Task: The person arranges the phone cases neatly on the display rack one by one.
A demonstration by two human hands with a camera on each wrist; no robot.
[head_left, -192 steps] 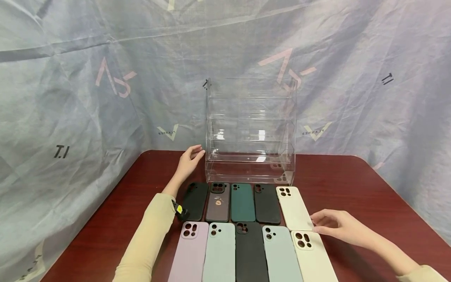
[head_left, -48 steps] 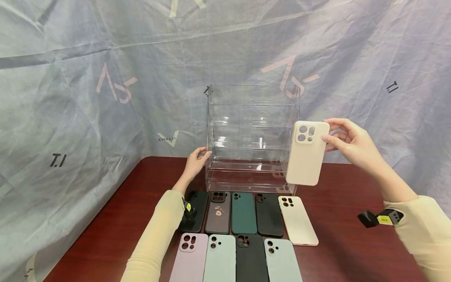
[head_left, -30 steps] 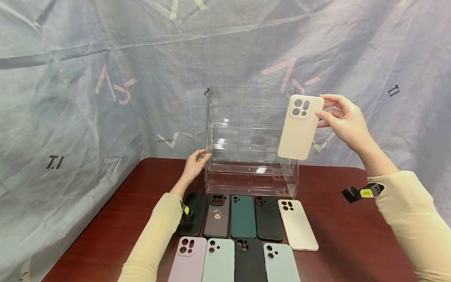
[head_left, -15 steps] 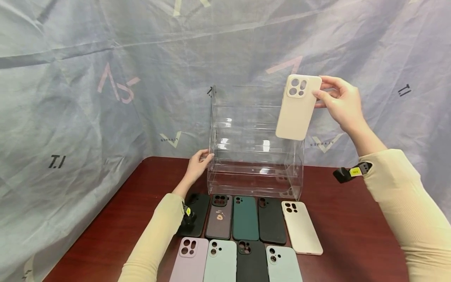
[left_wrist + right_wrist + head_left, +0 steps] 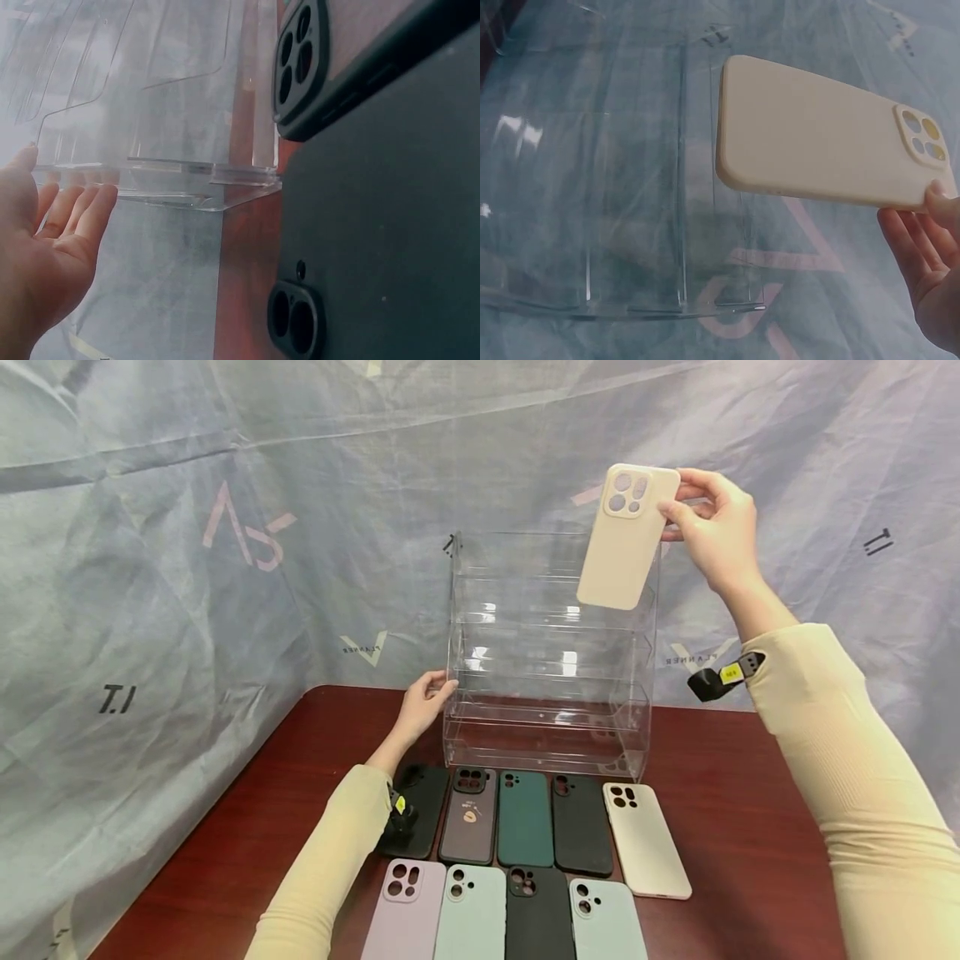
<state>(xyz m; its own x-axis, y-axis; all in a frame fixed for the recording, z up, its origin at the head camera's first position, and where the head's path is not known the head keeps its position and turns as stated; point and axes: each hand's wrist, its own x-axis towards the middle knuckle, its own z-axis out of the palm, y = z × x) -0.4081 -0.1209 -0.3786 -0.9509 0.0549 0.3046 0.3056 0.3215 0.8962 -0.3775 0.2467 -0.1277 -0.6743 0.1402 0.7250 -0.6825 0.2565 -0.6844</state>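
Note:
A cream phone case (image 5: 627, 543) is pinched at its upper right edge by my right hand (image 5: 716, 522), thumb on its back face. It hangs slightly tilted, camera cutouts at the top, overlapping the upper right of a clear tiered acrylic display rack (image 5: 543, 722). In the right wrist view the case (image 5: 810, 135) appears beside the rack's tiers (image 5: 630, 225). My left hand (image 5: 426, 697) touches the rack's left side with its fingertips. In the left wrist view its fingers (image 5: 94, 214) are extended against the clear side panel (image 5: 172, 169).
Before the rack lie several phone cases: black (image 5: 420, 806), dark with a small picture (image 5: 467, 835), green (image 5: 525, 818), another black (image 5: 583, 827) and cream (image 5: 651, 843). A nearer row holds lilac (image 5: 405, 918), pale blue (image 5: 472, 918), black (image 5: 538, 918) and pale blue (image 5: 611, 927).
My right hand has picked up the nearer cream case from the table's right and raised it toward the rack's top. The left hand has come to the rack's side and stays there.

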